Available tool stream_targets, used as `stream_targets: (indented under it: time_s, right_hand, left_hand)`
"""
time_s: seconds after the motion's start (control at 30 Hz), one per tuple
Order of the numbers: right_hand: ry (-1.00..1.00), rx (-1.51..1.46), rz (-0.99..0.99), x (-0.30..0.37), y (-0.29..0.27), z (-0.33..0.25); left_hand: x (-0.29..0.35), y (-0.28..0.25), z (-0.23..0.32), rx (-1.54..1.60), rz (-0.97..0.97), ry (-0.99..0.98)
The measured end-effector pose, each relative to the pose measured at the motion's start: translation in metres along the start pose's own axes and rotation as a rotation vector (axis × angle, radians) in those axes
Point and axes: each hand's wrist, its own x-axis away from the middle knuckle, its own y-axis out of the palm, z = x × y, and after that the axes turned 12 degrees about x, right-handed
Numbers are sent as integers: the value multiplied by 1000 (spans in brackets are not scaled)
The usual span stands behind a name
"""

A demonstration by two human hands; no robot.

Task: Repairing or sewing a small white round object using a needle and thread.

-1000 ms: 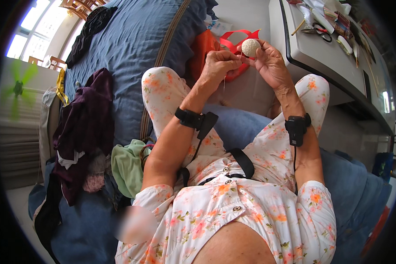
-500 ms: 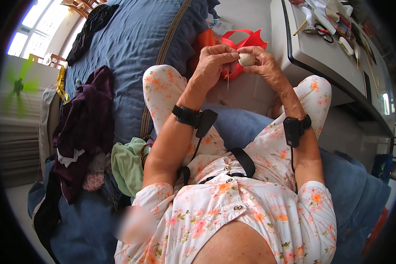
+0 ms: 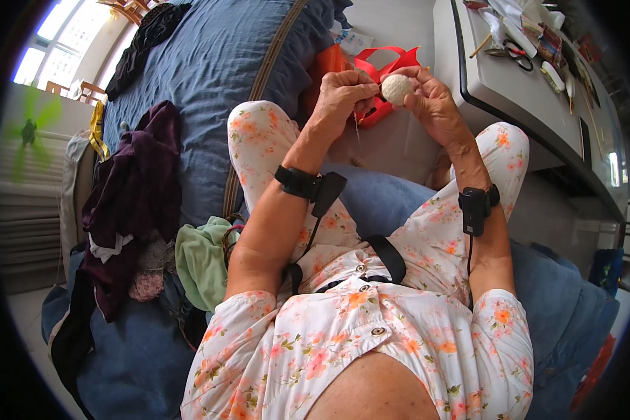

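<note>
Between the fingertips of my right hand (image 3: 430, 98) is a round cream ball (image 3: 397, 89) with a rough, fibrous-looking surface. My left hand (image 3: 343, 96) is pinched shut just beside the ball's left side. Below its fingers hangs a thin pale strand (image 3: 358, 129); where it runs inside the pinch is hidden. Both hands are raised over the gap between my knees. Behind them stands a red bag (image 3: 381, 59) with looped handles, partly covered by my fingers.
A blue-covered bed (image 3: 210, 63) fills the left side, with a dark purple garment (image 3: 136, 168) and a light green cloth (image 3: 203, 262) near me. At right, a white table (image 3: 483, 84) holds scissors (image 3: 518, 54) and packets. A green fan (image 3: 29, 131) is at far left.
My right hand has turned and shifted slightly right, so more of the cream ball shows. My left hand stays nearly in place; the strand under it has swung a little left.
</note>
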Motion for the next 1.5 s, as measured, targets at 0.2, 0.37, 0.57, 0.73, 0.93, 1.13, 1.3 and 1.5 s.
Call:
stream_targets:
  time_s: [0.2,0.37,0.57,0.73,0.93,1.13,1.3,1.5]
  right_hand:
    - [-5,-386,172,-7,1,0]
    - [46,-141,327,-4,-10,11]
    - [97,293,200,0,-6,4]
    - [101,384,25,2,0,-1]
    - [145,182,-110,8,1,-14]
    - [-78,-124,6,0,-8,-2]
    - [-64,-386,161,-8,-2,2]
    - [-3,50,373,-10,-9,14]
  left_hand:
    - [8,12,-5,-98,-27,-42]
    - [9,22,-7,-174,-168,-69]
    - [7,17,3,19,-126,-65]
    - [0,-1,3,269,-70,-22]
    - [-2,-7,1,224,-31,0]
    - [-1,4,-5,94,-43,-18]
    - [9,19,-6,16,-62,-47]
    - [7,20,-8,-50,-116,-80]
